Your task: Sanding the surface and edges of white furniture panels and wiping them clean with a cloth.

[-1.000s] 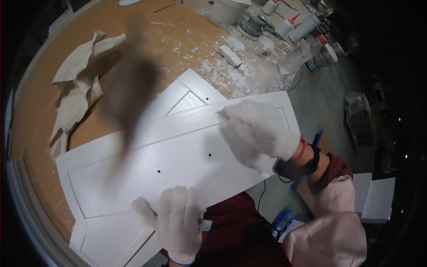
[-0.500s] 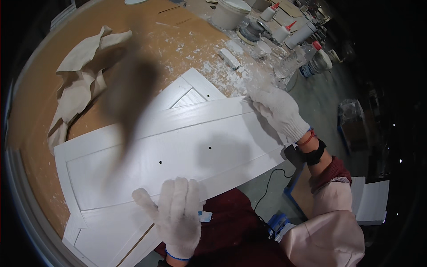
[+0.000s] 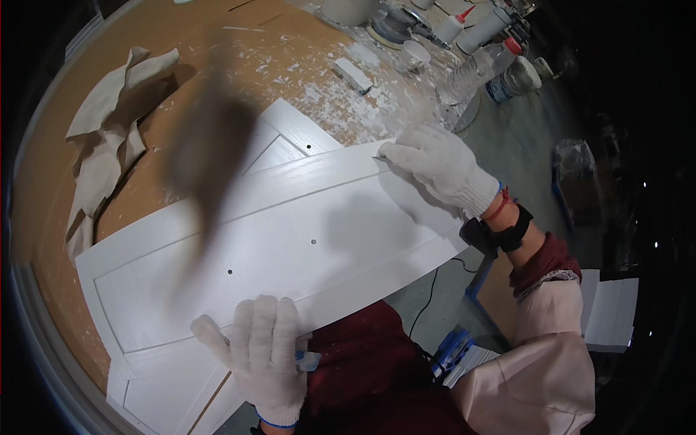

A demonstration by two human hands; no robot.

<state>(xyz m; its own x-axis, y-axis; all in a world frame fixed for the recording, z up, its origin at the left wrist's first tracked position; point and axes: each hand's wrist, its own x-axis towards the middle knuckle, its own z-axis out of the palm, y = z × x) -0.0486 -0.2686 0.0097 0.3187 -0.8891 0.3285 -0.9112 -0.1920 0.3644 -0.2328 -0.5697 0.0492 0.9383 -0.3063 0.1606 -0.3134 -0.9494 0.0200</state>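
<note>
A white framed panel (image 3: 275, 217), with two small dark holes, lies slantwise over other white panels, of which one corner (image 3: 279, 130) sticks out at the far side. Across its near edge my left hand (image 3: 264, 355), in a white knit glove, rests with fingers stretched out. My right hand (image 3: 438, 170), gloved too, is at the panel's far right corner with its fingers bent together. A thin dark tip shows under those fingertips; what they hold is hidden. Beside my left hand is a small pale-blue piece (image 3: 309, 361) that I cannot make out.
Crumpled beige sheet (image 3: 105, 145) lies left on the brown table (image 3: 210, 65). White residue surrounds a pale block (image 3: 353, 75). A sander (image 3: 391, 27), plastic bottle (image 3: 475, 69) and jar (image 3: 515, 78) stand far right. A blurred dark shape (image 3: 214, 145) hides part of the panel.
The panel and the table things appear shifted left in the picture. My right hand has moved slightly left relative to my arm, still at the panel's corner. My left hand stays on the near edge.
</note>
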